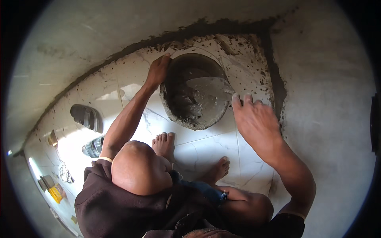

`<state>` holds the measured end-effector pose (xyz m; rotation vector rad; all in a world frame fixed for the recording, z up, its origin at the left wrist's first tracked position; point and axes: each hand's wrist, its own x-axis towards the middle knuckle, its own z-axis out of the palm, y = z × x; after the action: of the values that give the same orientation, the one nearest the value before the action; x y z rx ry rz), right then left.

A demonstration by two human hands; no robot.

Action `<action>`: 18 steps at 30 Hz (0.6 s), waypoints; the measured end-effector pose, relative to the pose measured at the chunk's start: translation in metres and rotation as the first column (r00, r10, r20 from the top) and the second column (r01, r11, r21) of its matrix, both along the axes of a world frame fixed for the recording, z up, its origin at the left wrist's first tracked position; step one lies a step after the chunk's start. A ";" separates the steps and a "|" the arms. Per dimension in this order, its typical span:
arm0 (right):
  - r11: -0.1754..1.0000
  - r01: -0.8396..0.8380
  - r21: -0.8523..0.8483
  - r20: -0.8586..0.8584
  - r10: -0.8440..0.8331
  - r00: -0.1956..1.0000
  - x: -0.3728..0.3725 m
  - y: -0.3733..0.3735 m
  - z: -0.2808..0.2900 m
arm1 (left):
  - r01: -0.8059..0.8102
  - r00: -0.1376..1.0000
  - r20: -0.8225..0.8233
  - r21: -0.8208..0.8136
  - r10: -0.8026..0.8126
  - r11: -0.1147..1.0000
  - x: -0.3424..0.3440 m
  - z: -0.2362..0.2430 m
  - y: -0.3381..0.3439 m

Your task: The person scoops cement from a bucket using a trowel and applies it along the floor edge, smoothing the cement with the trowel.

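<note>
A round dark mortar pan (171,108), its rim crusted with grey mortar, stands on the tiles in front of me. My left hand (158,70) is closed on its far left rim. Inside, wet grey mortar (200,110) coats the bottom and the near side. A trowel (210,88) with a broad, mortar-smeared blade lies tilted in the pan. Its handle end is at my right hand (254,117), whose fingers are closed over it beside the pan's right rim; the hand hides the handle.
Wet mortar bands (274,63) run along the wall bases and the corner, with splatter on the nearby tiles. Two dark sandals (85,117) lie on the left. Farther left are a crumpled cloth (65,173) and a yellow packet (56,193). My bare feet (163,144) are near the pan.
</note>
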<state>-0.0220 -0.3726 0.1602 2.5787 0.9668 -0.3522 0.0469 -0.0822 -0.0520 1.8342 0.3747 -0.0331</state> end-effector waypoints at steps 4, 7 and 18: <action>0.994 0.006 -0.113 0.000 -0.006 1.000 0.028 0.035 -0.002 | 0.001 1.000 -0.001 -0.068 -0.001 0.998 -0.002 0.004 -0.002; 0.985 0.006 -0.174 -0.131 -0.029 0.991 0.039 0.045 -0.008 | 0.026 1.000 0.014 -0.024 -0.026 0.999 -0.006 0.014 -0.005; 0.905 0.416 -0.085 -0.630 -0.372 0.681 -0.012 -0.023 -0.065 | 0.250 0.946 0.213 0.003 -0.245 0.968 -0.029 0.073 -0.057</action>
<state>-0.0337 -0.3957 0.0953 2.7565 0.5749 -1.4170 0.0183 -0.1391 0.0214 1.8308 -0.0072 -0.0149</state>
